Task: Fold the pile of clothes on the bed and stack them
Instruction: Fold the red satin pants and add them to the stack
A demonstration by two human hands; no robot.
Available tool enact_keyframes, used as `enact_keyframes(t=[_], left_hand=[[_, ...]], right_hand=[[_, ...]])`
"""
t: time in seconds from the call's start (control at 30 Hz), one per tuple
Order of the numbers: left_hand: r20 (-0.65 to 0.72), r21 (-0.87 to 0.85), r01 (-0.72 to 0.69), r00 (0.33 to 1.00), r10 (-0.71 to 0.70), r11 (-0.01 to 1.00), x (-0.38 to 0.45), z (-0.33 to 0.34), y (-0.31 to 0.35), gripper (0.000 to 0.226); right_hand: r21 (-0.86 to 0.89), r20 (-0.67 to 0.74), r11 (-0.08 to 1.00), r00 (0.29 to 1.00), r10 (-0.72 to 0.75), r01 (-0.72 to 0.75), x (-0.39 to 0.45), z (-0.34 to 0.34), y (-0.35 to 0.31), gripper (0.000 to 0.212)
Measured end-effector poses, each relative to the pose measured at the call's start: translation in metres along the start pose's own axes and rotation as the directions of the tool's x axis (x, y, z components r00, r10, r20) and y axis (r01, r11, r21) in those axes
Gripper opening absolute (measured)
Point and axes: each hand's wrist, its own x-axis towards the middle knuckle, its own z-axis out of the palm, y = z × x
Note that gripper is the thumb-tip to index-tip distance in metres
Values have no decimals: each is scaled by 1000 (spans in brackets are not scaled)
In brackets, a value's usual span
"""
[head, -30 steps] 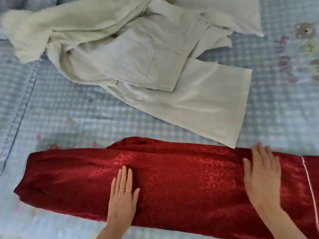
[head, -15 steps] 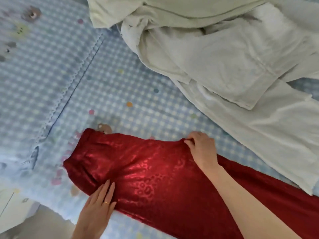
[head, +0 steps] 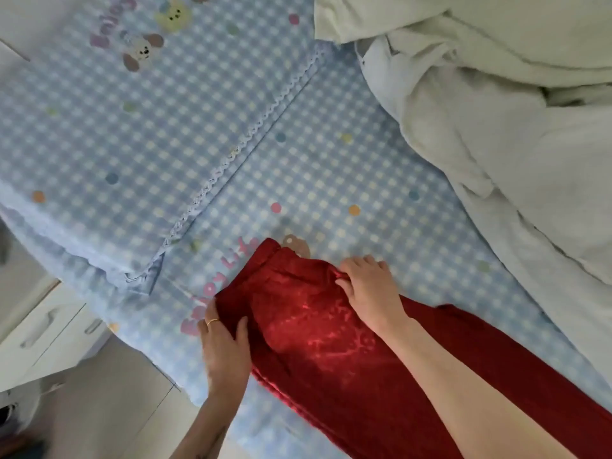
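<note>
A long, shiny red garment (head: pixel 318 346) with a woven pattern lies flat on the blue checked bedsheet (head: pixel 298 160), running from the middle toward the lower right corner. My left hand (head: pixel 225 349), wearing a gold ring, grips the near corner of its left end. My right hand (head: pixel 367 289) pinches the far edge of that same end. My right forearm lies across the garment. A heap of cream and white clothes (head: pixel 496 127) fills the upper right of the bed.
The bed's edge runs along the lower left, with a tiled floor (head: pixel 109 409) below it. A white drawer unit (head: pixel 49 323) stands at the left. A checked pillow with cartoon animals (head: pixel 116 111) lies on the upper left of the bed.
Both hands moved from lying flat on the red garment to its left end and closed on its two corners. My view swung left, bringing the bed's edge and floor into sight.
</note>
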Motion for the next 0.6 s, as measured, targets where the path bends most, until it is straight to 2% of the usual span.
enact_keyframes(t=[0.1, 0.13, 0.2, 0.27, 0.3, 0.37, 0.43, 0.53, 0.6], left_hand=[[26, -128, 73, 997, -70, 989, 12, -4, -4, 55], [50, -163, 101, 994, -94, 981, 16, -6, -5, 59], [116, -263, 184, 981, -158, 947, 25, -10, -6, 68], [150, -328, 228, 971, -188, 917, 36, -13, -9, 57], [135, -316, 221, 973, -187, 922, 42, -15, -11, 45], [92, -272, 194, 980, -175, 943, 54, -17, -14, 29], [95, -249, 187, 981, -168, 950, 61, -15, -14, 27], [134, -324, 226, 972, -192, 919, 63, -14, -13, 28], [172, -420, 249, 966, -193, 872, 61, -19, -12, 31]], right_hand=[[17, -216, 983, 959, 183, -184, 21, -9, -13, 19], [10, -294, 989, 945, 142, -145, 24, -7, -23, 22], [-47, -348, 995, 933, -94, 83, 26, 1, -52, 29], [-99, -217, 952, 927, -305, 290, 29, 16, -78, 39], [-117, -125, 935, 929, -348, 335, 36, 23, -86, 44], [-126, -11, 948, 955, -297, 294, 59, 29, -95, 46], [-114, 4, 969, 975, -222, 221, 78, 26, -100, 47], [-60, 94, 965, 964, -250, 256, 88, 19, -110, 49], [-4, 173, 982, 967, -185, 188, 90, 11, -111, 52]])
